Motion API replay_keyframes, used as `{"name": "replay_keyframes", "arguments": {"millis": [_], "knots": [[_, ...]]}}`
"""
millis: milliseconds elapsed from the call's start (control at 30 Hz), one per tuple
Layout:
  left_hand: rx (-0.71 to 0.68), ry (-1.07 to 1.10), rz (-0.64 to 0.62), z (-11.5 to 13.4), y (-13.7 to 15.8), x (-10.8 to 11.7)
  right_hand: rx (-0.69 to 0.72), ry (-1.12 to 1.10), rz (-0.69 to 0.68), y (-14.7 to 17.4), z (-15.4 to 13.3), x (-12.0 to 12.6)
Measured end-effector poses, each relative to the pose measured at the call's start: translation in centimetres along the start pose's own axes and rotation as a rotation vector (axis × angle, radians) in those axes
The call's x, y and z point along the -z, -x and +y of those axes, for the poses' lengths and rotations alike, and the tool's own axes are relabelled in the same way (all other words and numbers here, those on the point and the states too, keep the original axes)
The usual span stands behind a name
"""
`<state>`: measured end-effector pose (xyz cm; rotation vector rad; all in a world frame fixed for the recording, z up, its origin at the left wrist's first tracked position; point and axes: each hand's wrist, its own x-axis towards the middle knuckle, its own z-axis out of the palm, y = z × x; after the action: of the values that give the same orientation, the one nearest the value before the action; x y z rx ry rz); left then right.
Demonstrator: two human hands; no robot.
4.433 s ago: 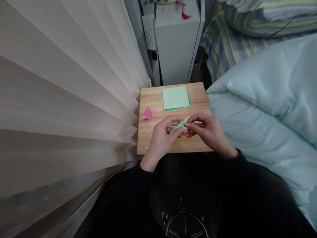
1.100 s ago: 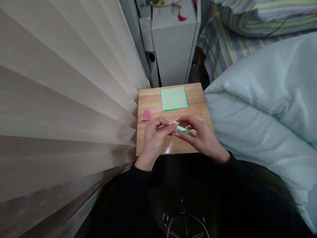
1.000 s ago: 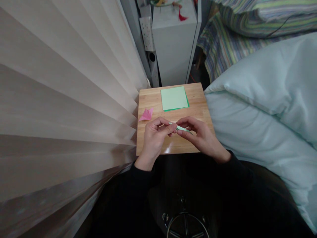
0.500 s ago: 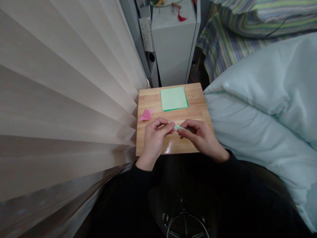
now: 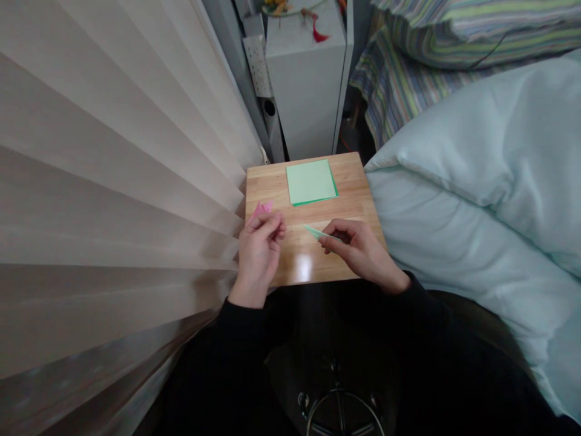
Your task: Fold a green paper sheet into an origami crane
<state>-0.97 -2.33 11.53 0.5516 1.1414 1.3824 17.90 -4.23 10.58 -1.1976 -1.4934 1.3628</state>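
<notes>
Between the thumb and fingers of my right hand [image 5: 356,247] is a folded piece of light green paper [image 5: 314,231], its thin point aimed left over the wooden tabletop. My left hand [image 5: 262,245] is apart from it, thumb and fingertips pressed together in a pinch with nothing visible in them. Just behind those fingers lies a pink folded paper figure [image 5: 262,208], partly hidden by the hand. Farther back, a stack of square green paper [image 5: 311,181] lies flat, a pale sheet over a darker green one.
The small wooden table [image 5: 349,209] stands between a pleated curtain [image 5: 136,151] on the left and a pale blue quilt [image 5: 454,181] on the right. Behind it is a white cabinet [image 5: 306,91] with a red tassel [image 5: 319,33] on top. Chair legs [image 5: 338,399] show below.
My left hand has let go of the folded green paper and moved left, beside the pink figure. My right hand keeps hold of the paper. The view has shifted slightly.
</notes>
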Motion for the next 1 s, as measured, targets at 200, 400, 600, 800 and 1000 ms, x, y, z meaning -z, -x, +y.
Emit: {"name": "replay_keyframes", "arguments": {"millis": [200, 400, 600, 800, 1000], "knots": [[0.084, -0.164, -0.229, -0.9, 0.6, -0.3, -0.023, -0.204, 0.035, -0.3, 0.6, -0.2], [0.032, -0.206, -0.263, -2.0, 1.4, -1.1, -0.03, -0.24, 0.0, -0.2, 0.4, -0.4], [0.029, -0.165, -0.208, -1.6, 1.4, -1.1, -0.066, -0.234, -0.022, -0.1, 0.3, -0.6], [-0.011, -0.206, -0.144, -1.8, 1.6, -1.3, -0.026, -0.228, 0.03, -0.1, 0.4, -1.0], [-0.026, -0.124, -0.071, -2.0, 1.8, -1.8, -0.015, -0.261, 0.015, 0.0, 0.3, -1.3]]}}
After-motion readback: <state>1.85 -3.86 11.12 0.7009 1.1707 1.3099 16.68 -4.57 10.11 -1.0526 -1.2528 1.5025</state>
